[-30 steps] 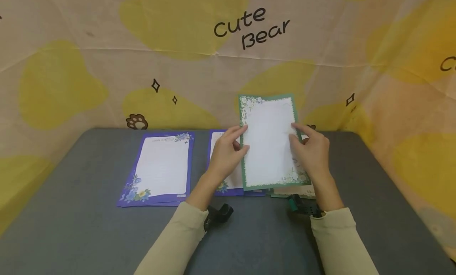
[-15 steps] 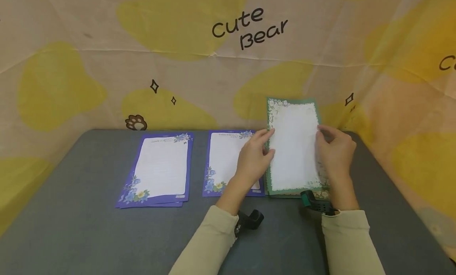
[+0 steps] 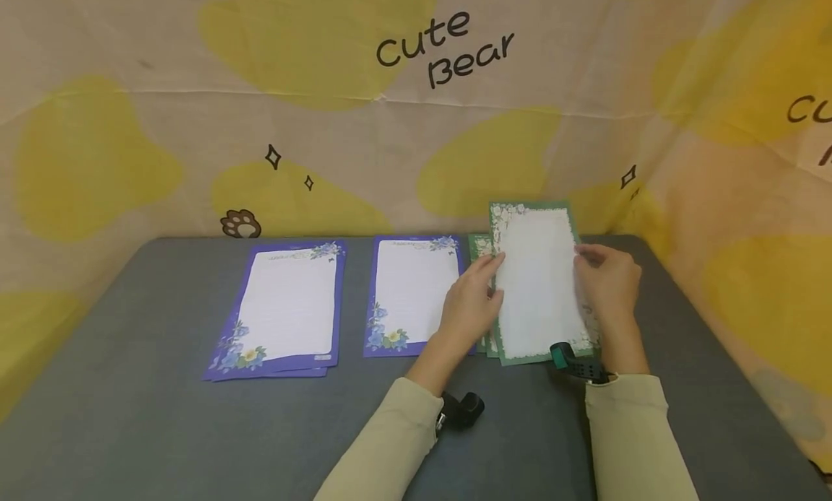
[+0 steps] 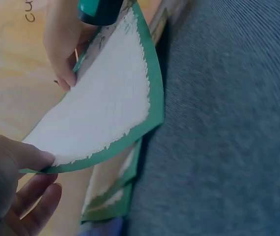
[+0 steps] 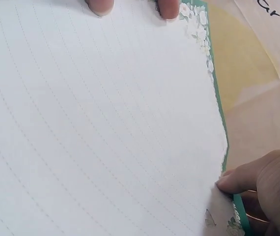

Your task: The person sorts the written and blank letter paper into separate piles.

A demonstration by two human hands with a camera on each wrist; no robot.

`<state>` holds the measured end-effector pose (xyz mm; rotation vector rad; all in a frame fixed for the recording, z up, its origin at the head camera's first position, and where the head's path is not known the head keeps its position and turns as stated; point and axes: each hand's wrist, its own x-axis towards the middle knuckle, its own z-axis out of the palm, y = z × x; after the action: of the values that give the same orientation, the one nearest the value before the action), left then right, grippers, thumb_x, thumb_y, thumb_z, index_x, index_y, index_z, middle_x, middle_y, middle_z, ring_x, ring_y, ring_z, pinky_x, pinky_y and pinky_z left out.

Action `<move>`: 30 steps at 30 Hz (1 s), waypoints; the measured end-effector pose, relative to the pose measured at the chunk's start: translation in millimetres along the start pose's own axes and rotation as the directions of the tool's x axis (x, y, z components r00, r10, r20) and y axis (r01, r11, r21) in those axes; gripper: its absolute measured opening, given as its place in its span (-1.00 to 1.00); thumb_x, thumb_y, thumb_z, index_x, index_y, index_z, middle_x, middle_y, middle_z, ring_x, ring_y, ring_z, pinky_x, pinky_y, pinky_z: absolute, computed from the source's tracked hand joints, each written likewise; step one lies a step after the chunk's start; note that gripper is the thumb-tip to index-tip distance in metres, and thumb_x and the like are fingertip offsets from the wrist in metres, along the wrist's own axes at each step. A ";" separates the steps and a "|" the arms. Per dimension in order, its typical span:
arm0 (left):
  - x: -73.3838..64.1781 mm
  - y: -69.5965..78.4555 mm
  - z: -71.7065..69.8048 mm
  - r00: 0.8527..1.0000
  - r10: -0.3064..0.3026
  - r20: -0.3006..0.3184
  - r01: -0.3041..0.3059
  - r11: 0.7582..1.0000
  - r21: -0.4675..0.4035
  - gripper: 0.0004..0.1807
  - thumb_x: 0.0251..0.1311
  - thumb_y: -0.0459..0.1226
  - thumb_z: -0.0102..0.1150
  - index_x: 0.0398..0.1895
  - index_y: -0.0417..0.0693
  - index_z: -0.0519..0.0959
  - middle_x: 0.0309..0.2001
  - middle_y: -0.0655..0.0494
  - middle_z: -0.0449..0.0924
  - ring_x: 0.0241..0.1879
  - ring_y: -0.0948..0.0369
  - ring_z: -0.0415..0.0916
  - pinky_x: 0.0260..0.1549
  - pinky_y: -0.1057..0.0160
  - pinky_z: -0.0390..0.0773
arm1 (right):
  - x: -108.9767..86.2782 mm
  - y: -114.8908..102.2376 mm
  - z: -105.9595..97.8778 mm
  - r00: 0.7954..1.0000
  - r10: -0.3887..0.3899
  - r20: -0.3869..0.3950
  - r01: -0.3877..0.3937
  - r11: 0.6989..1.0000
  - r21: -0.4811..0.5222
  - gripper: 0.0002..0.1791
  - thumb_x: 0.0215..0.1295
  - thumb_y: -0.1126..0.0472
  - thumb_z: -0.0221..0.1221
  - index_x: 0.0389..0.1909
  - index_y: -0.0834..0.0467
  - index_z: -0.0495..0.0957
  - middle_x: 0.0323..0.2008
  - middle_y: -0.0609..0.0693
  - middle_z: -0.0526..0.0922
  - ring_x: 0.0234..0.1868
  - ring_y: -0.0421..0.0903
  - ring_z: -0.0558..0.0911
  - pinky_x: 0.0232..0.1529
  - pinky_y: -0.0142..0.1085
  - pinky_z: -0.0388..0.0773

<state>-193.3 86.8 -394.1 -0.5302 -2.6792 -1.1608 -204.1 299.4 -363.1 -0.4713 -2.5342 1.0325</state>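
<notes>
A sheet of writing paper (image 3: 536, 284) with a green, flower-decorated border is held up over the right side of the table. My left hand (image 3: 471, 302) pinches its left edge, thumb on the face and fingers behind, as the left wrist view shows. On the opposite edge my right hand (image 3: 611, 277) pinches it near the middle. The sheet bows between the hands, and dashed lines show on its face (image 5: 100, 118). Under and left of it lie more green-bordered sheets (image 3: 479, 245), mostly hidden.
Purple-bordered sheets with blue flowers lie as a slightly uneven stack (image 3: 286, 306) at the left. Another purple-bordered sheet (image 3: 416, 284) lies mid-table, partly behind my left hand. The grey table (image 3: 195, 436) meets a yellow patterned cloth (image 3: 325, 125) at its back.
Both hands have carried the green-bordered sheet rightward, over the other green-bordered sheets, then lowered it slightly toward me. The mid-table purple-bordered sheet is now less covered.
</notes>
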 end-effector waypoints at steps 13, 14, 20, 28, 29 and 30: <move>-1.1 -17.4 10.0 0.997 0.028 0.068 -0.046 0.960 0.276 -0.53 0.30 -0.18 0.28 0.28 0.02 0.58 0.35 0.05 0.52 0.35 0.04 0.44 0.36 0.06 0.45 | 0.0 19.0 17.8 0.996 0.005 0.084 0.007 0.989 -0.147 -0.57 0.45 0.12 0.00 0.21 0.12 0.63 0.18 0.24 0.66 0.11 0.34 0.60 -0.04 0.18 0.51; -1.1 -19.1 10.4 0.997 0.035 0.065 -0.052 0.958 0.282 -0.55 0.30 -0.16 0.29 0.25 0.02 0.60 0.34 0.05 0.53 0.36 0.04 0.42 0.39 0.04 0.41 | -0.2 21.0 20.0 0.996 0.006 0.085 0.008 0.986 -0.165 -0.57 0.46 0.11 -0.01 0.21 0.10 0.63 0.17 0.24 0.66 0.06 0.34 0.62 -0.09 0.17 0.50; -1.9 -25.9 13.5 0.995 0.042 0.091 -0.067 0.953 0.295 -0.57 0.33 -0.11 0.26 0.22 -0.03 0.62 0.32 0.04 0.56 0.39 0.02 0.40 0.47 0.03 0.31 | -4.3 31.4 32.2 0.999 0.011 0.051 -0.002 0.984 -0.180 -0.58 0.42 0.13 0.00 0.16 0.09 0.67 0.06 0.23 0.73 -0.20 0.23 0.62 -0.34 -0.01 0.45; -1.7 -30.1 16.8 0.987 -0.064 0.144 0.018 0.953 0.301 -0.48 0.36 0.04 0.20 0.29 0.03 0.57 0.45 -0.01 0.41 0.55 -0.03 0.17 0.57 -0.16 0.04 | -7.4 40.4 38.7 0.997 -0.078 0.020 0.080 0.987 -0.141 -0.63 0.42 0.19 0.06 0.09 0.20 0.69 -0.01 0.27 0.74 -0.03 0.30 0.67 -0.31 0.03 0.57; -2.1 -30.6 16.9 0.987 -0.076 0.144 0.031 0.956 0.291 -0.47 0.36 0.05 0.20 0.30 0.04 0.57 0.47 -0.04 0.38 0.56 -0.04 0.14 0.57 -0.17 0.01 | -7.6 41.4 39.7 0.996 -0.086 0.019 0.088 0.986 -0.141 -0.63 0.42 0.19 0.05 0.10 0.20 0.69 -0.01 0.27 0.74 -0.01 0.30 0.67 -0.25 0.08 0.59; -2.5 -31.2 17.3 0.985 -0.088 0.145 0.044 0.958 0.284 -0.47 0.36 0.06 0.20 0.30 0.04 0.56 0.48 -0.06 0.36 0.57 -0.04 0.12 0.58 -0.17 -0.01 | -7.9 42.3 40.8 0.996 -0.093 0.018 0.095 0.985 -0.146 -0.62 0.42 0.19 0.04 0.10 0.21 0.69 -0.02 0.28 0.74 0.01 0.30 0.66 -0.20 0.12 0.59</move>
<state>-203.4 79.1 -427.5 -0.5062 -2.9489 -0.7604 -208.3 300.2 -422.3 -0.3824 -2.6264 0.8209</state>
